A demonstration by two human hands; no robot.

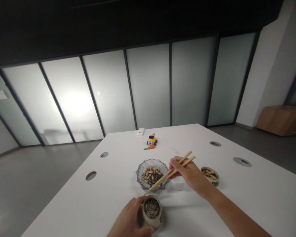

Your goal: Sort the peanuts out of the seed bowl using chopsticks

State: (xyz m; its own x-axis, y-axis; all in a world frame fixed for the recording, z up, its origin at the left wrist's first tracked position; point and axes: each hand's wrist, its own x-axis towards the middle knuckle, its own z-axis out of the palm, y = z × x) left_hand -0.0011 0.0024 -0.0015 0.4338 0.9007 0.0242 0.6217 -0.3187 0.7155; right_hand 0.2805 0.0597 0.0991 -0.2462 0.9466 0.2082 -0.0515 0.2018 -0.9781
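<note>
My right hand [187,172] grips a pair of wooden chopsticks [171,175], whose tips reach down to the rim of a small ceramic jar [152,211] filled with sunflower seeds. My left hand [129,219] wraps around that jar near the table's front edge. Just behind it stands a cut-glass bowl [151,174] holding mixed nuts and seeds. A small white cup [178,183] sits under my right hand, partly hidden by it. To the right stands another small ceramic jar [210,175] with pale nuts in it.
The white table [236,197] has several round cable holes [241,161]. At its far end lie a yellow toy [152,140], an orange toy carrot [150,147] and a white box [140,132]. Frosted glass panels stand behind, a wooden cabinet [282,119] at right.
</note>
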